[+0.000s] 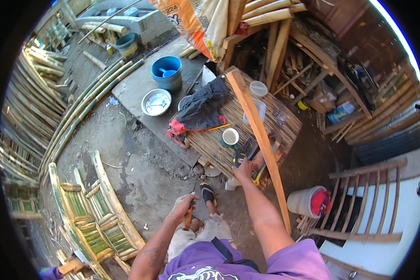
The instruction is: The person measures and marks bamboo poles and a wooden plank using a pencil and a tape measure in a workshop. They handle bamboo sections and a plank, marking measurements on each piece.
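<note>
In my left hand, closed in front of my body, is a slim hand tool with an orange-and-black handle. A thin dark shaft points up from that fist; its exact kind is unclear. My right hand reaches to the near edge of the bamboo-slat table, its fingers around a black-and-yellow tool that may be a tape measure. Just beyond stands a pale cup. A long wooden board slants across the table, right of that hand. A dark cloth and a yellow pencil lie farther left.
A blue bucket and a white basin stand beyond the table. Bamboo chair-like frames are at the near left. To the right are a white bucket with red cloth and a slatted wooden rack. Bamboo poles curve along the left.
</note>
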Demonstrator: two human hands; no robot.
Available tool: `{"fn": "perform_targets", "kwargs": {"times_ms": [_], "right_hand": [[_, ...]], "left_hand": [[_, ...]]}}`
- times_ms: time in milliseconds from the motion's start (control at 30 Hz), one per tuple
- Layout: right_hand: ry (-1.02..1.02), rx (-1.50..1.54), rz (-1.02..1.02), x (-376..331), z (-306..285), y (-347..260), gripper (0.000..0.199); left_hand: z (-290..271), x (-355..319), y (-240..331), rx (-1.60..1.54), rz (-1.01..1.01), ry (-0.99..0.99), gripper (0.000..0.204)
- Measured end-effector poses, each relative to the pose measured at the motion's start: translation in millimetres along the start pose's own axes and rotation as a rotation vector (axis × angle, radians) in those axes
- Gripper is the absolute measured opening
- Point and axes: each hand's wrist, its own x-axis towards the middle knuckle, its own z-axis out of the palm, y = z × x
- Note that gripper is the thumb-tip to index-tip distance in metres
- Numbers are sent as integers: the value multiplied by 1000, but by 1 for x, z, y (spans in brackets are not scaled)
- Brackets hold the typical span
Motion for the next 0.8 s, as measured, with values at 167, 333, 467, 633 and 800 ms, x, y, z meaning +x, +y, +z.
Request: {"fn": "perform_targets", "kwargs": {"times_ms": [167, 333, 467, 633, 800], "right_hand": [[-150, -37, 152, 13, -13, -25, 81], [-381, 125, 161, -39, -35, -53, 86], [-476, 308, -336, -60, -35, -117, 86], [-1033, 354, -765, -24, -41, -173, 93], [-523, -374, -773, 109, 12, -210, 37]], "left_hand": [[0, 33, 25, -37, -59, 87, 43], [27, 63, 46, 55, 1, 147, 53], [24, 86, 60, 61, -53, 153, 55], [-17, 84, 62, -239, -117, 180, 47], [-51, 65, 44, -345, -113, 332, 44]]}}
